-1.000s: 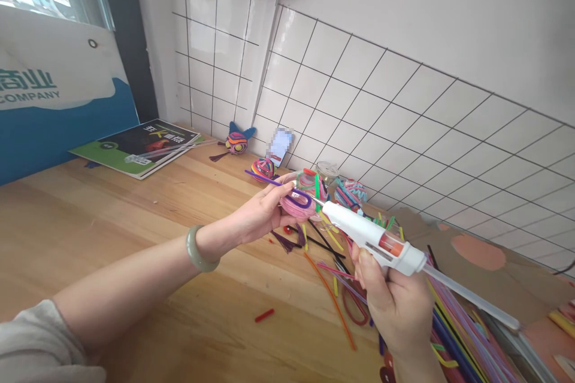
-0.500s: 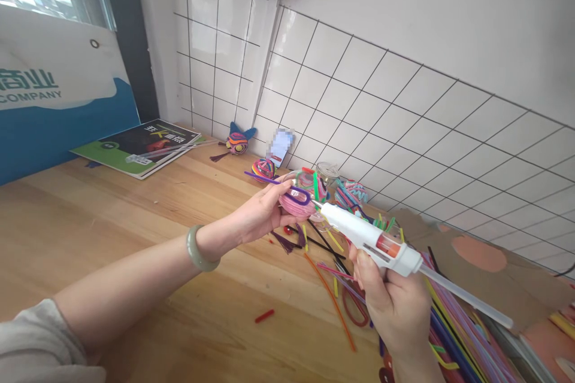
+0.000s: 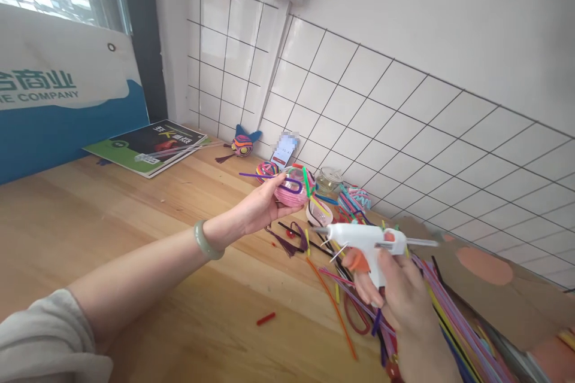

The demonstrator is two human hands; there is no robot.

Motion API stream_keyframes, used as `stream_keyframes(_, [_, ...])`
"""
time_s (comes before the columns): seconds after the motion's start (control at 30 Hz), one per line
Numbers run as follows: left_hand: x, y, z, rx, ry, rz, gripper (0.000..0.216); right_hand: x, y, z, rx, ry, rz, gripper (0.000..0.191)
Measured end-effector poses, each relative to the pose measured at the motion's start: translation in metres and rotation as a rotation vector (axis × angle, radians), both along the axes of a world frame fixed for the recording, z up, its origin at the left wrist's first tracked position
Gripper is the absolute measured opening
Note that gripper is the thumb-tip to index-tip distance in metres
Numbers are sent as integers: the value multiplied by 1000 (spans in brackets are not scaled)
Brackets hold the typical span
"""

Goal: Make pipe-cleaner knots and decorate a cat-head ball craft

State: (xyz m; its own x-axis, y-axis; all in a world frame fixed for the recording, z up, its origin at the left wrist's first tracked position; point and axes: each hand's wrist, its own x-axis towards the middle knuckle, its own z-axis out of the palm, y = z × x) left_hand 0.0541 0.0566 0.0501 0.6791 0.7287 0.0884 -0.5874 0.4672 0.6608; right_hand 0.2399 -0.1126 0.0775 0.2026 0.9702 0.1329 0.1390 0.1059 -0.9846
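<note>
My left hand (image 3: 265, 204) holds a round pink ball-shaped craft piece (image 3: 290, 196), fingers below it and the thumb on top. A bent purple pipe cleaner (image 3: 294, 182) lies over the piece under my thumb, its straight end sticking out to the left. Green and red strips show at the piece's right and top. My right hand (image 3: 395, 287) grips a white hot glue gun (image 3: 359, 234) by its handle. The gun's nozzle points left, apart from the pink piece. A clear glue stick (image 3: 422, 242) juts from its rear.
Loose pipe cleaners (image 3: 332, 299) lie below and right of the gun. Behind the pink piece stand a phone (image 3: 284, 149), a striped ball (image 3: 266, 170), a blue-eared craft (image 3: 242, 140) and a glass jar (image 3: 329, 178). Magazines (image 3: 153, 143) lie at left. Cardboard (image 3: 485, 287) is at right.
The glue gun has moved away from the pink piece, down and turned to level. My left hand still holds the piece with the purple pipe cleaner. The camera view has shifted slightly.
</note>
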Motion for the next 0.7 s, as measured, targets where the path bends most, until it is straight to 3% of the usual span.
stream_keyframes(0.2, [0,2,-3,1,18,44,32,4,15,-31,-581,-190,413,48])
stream_keyframes(0.37, [0,-4,1,24,21,31,35,-17,32,-59,-642,-447,562,51])
stream_keyframes(0.53, [-2,-9,9,27,31,15,35,-23,36,-70,-587,-648,435,44])
stream_keyframes(0.63, [-2,-13,11,35,29,24,35,-26,29,-54,-460,-814,276,36])
stream_keyframes(0.7, [-2,-18,12,46,34,34,36,-29,23,-39,-230,-952,55,28])
